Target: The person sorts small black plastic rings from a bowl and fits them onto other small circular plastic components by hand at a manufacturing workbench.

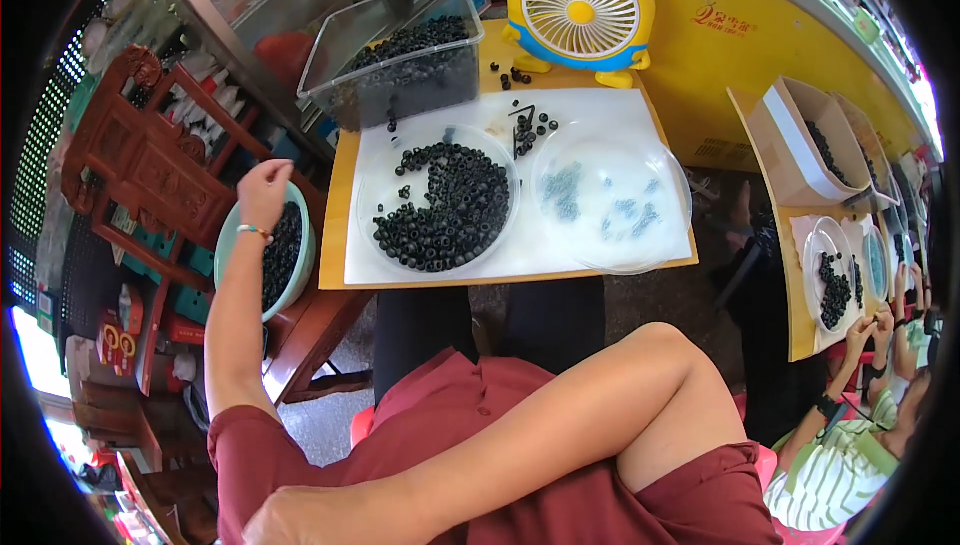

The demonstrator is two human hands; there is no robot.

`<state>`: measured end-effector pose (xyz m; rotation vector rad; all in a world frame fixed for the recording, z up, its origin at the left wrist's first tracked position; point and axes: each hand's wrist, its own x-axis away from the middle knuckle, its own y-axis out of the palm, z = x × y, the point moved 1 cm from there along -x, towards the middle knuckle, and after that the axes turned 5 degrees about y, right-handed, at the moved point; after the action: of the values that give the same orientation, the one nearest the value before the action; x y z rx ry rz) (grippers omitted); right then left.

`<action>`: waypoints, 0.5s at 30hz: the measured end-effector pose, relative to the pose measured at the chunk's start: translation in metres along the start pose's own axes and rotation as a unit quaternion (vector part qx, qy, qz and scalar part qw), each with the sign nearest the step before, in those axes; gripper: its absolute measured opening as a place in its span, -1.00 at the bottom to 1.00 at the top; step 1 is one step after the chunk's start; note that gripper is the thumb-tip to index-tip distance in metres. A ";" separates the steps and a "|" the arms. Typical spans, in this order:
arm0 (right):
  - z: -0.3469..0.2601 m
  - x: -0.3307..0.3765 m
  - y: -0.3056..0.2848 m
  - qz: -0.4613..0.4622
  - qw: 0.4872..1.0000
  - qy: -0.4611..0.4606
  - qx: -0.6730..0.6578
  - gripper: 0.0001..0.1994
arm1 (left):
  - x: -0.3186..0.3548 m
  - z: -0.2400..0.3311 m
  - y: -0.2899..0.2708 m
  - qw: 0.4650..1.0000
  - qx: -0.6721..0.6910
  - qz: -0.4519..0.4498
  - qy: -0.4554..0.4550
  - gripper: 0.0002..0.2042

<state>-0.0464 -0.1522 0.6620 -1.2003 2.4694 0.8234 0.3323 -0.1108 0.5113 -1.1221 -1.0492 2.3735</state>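
My left hand [265, 190] is raised over the rim of a pale green bowl [301, 287] full of small black ring-shaped parts [281, 263]. Its fingers are curled together, and what they hold, if anything, is hidden. My right arm lies across my body, bringing my right hand [290, 517] to the left sleeve at the lower edge, where its fingers cannot be made out. On a white sheet [430, 110] rests a clear round tray [368, 215] heaped with the same black parts. Right of it, another clear tray [600, 250] contains small bluish-grey pieces [630, 217].
A clear bin [400, 110] of black parts stands at the table's back left, and a yellow fan [580, 15] at the back. Loose black parts and a black hex key [524, 117] lie between. A wooden chair [150, 160] stands left. Another person's hands [870, 330] work at a table right.
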 end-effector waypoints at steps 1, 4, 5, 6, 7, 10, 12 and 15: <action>-0.002 0.004 -0.008 0.003 1.000 -0.002 0.003 -0.88 | -0.001 0.025 0.011 0.999 0.036 -0.015 0.011 -0.83; -0.002 0.033 -0.041 -0.177 0.983 -0.019 -0.040 -0.82 | -0.002 0.094 0.027 0.983 0.123 -0.095 0.101 -0.88; -0.004 0.048 -0.050 -0.235 0.972 -0.027 -0.006 -0.79 | -0.003 0.107 0.032 0.973 0.092 -0.134 0.164 -0.88; -0.011 0.062 -0.060 -0.200 0.979 0.024 0.010 -0.80 | -0.006 0.118 0.039 0.973 0.094 -0.133 0.164 -0.88; -0.017 0.076 -0.067 -0.163 0.984 0.074 0.022 -0.80 | -0.007 0.129 0.048 0.958 0.030 -0.145 0.246 -0.88; -0.017 0.122 -0.084 -0.029 0.986 0.165 0.019 -0.85 | -0.009 0.134 0.075 0.925 -0.070 -0.161 0.338 -0.84; -0.031 0.152 -0.093 0.161 0.982 0.067 0.070 -0.90 | -0.012 0.131 0.094 0.902 -0.127 -0.167 0.378 -0.81; -0.046 0.204 -0.096 0.439 0.890 0.093 0.080 -0.94 | -0.012 0.143 0.109 0.869 -0.230 -0.215 0.382 -0.80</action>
<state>-0.0974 -0.3560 0.5674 -0.0339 3.1694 0.6686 0.2338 -0.2611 0.4988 -1.5824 -1.3737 1.1639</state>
